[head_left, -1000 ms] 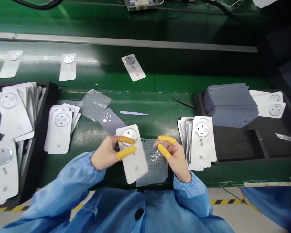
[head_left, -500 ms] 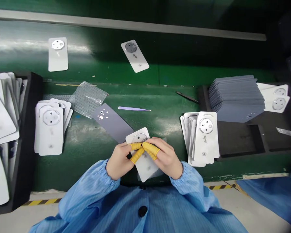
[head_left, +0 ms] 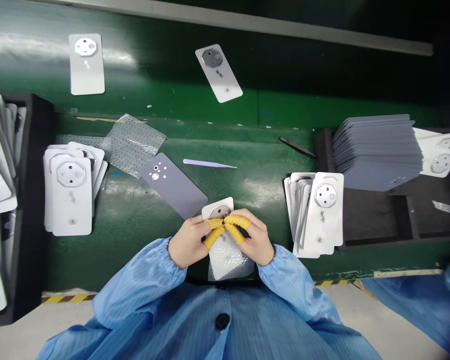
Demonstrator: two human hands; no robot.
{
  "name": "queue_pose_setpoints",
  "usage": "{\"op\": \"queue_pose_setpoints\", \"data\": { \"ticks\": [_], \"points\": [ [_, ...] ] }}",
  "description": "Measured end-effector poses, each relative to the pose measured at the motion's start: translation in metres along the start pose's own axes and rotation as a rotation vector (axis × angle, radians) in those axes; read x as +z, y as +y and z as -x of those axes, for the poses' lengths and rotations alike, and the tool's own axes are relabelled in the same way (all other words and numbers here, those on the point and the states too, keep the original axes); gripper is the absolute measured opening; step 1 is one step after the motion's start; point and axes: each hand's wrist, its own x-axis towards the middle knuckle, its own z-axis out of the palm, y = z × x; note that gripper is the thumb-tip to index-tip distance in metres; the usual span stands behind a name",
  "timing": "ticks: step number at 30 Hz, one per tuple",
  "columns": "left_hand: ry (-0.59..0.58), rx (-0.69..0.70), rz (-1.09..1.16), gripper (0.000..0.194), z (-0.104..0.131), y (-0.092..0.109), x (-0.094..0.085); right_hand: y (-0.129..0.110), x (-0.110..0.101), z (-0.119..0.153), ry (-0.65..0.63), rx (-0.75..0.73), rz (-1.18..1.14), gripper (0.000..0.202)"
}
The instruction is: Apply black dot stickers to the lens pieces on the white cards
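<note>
My left hand (head_left: 192,239) and my right hand (head_left: 255,236) meet at the front of the bench, yellow finger cots on thumbs and index fingers. Both are closed in a pinch, fingertips nearly touching around a tiny dark piece (head_left: 223,222) too small to name. Under them is a white phone back cover (head_left: 221,262), its round camera ring (head_left: 222,211) partly hidden by my fingers. Bubble wrap (head_left: 243,267) shows around the cover's lower end. A grey phone-shaped plate (head_left: 176,187) with holes lies beyond my left hand, and lilac tweezers (head_left: 209,163) lie farther off.
White covers are stacked at left (head_left: 73,210) and at right (head_left: 324,220). A black box (head_left: 30,200) of covers stands far left. On the right, a black tray (head_left: 373,210) holds grey plates (head_left: 377,150). Dark tweezers (head_left: 296,147) and bubble wrap (head_left: 135,142) lie behind.
The whole view has shifted slightly. My hands stay pinched together, with the right fingers more bent. The white cover beneath is turned more upright, and more bubble wrap shows at its lower end.
</note>
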Motion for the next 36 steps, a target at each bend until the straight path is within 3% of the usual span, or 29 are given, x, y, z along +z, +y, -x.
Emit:
{"op": "queue_pose_setpoints", "data": {
  "ticks": [8,11,14,17,20,22,25,29,36],
  "points": [
    [-0.099,0.005,-0.01,0.015,-0.001,0.007,0.005,-0.002,0.003,0.011,-0.001,-0.021,0.17,0.02],
    [-0.089,-0.019,-0.068,0.005,-0.007,0.004,0.006,0.015,0.005,0.017,0.059,-0.013,0.269,0.018],
    [0.027,-0.089,-0.108,0.013,-0.01,0.0,-0.011,0.04,0.004,0.015,0.058,-0.162,0.399,0.02],
    [0.156,-0.132,-0.093,0.02,0.004,0.011,-0.041,0.045,-0.01,0.011,0.064,-0.279,0.566,0.023],
    [0.354,-0.189,-0.016,0.04,0.023,0.028,-0.065,0.022,-0.029,0.007,0.132,-0.271,0.607,0.019],
    [0.474,-0.23,0.123,0.059,0.027,0.037,-0.07,-0.003,-0.037,0.0,0.206,-0.244,0.582,0.02],
    [0.426,-0.256,0.4,0.067,0.02,0.048,-0.059,-0.038,-0.034,-0.014,0.272,-0.281,0.561,0.026],
    [0.357,-0.255,0.601,0.05,0.007,0.062,-0.034,-0.066,-0.024,-0.028,0.147,-0.323,0.549,0.027],
    [0.403,-0.254,0.536,0.059,0.004,0.064,-0.029,-0.075,-0.025,-0.024,0.0,-0.314,0.611,0.028]
  ]
}}
